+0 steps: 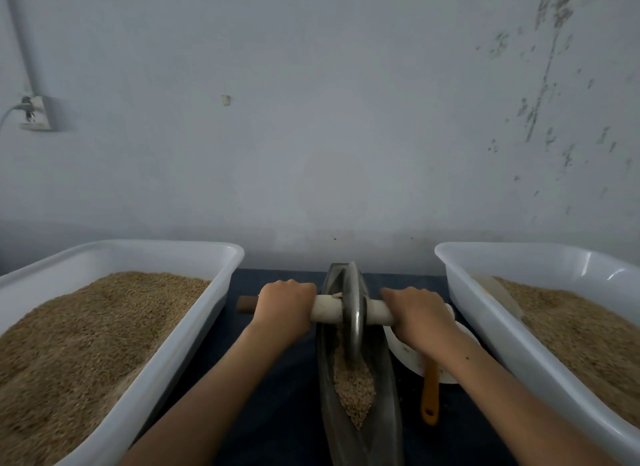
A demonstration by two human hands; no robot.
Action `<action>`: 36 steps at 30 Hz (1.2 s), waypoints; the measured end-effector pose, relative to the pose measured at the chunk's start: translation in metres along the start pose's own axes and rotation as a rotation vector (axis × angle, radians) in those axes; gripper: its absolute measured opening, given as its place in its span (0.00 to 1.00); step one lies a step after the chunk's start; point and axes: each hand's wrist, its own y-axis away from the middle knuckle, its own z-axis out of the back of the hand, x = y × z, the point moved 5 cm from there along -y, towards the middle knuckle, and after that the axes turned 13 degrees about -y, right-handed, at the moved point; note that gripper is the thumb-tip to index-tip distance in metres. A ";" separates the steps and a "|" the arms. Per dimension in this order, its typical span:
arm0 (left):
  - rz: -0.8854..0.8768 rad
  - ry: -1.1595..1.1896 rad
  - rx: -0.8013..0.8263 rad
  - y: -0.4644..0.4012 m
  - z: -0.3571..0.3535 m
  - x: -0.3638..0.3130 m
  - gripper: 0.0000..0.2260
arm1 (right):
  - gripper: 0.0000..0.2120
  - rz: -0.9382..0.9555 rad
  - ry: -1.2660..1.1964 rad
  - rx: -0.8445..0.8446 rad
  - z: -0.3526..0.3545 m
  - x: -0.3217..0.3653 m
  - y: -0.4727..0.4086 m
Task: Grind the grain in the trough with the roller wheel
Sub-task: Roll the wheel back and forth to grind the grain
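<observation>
On the dark tabletop, between two white tubs (194, 313) of grain, sits my long metal trough (391, 406), running near to far. Roller wheel (353, 313) stands upright toward its far end, grain (355, 386) piled nearer me. Wheel looks heavy, stiff; hold it by the axle handle (327, 309). Left hand (285, 308) and right hand (417, 313) both clenched round it, either side of the wheel.
</observation>
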 end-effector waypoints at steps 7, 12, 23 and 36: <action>-0.120 0.139 0.469 0.008 -0.009 0.005 0.19 | 0.16 -0.034 0.025 0.426 0.005 0.008 0.008; -0.086 0.049 0.328 0.003 -0.005 0.002 0.18 | 0.16 -0.067 -0.002 0.390 0.002 0.002 0.002; 0.006 0.021 -0.032 0.002 0.001 0.001 0.11 | 0.09 0.002 0.000 -0.039 -0.001 -0.001 -0.002; -0.068 0.064 0.305 0.005 -0.006 0.003 0.17 | 0.11 -0.032 0.054 0.261 0.004 0.006 0.001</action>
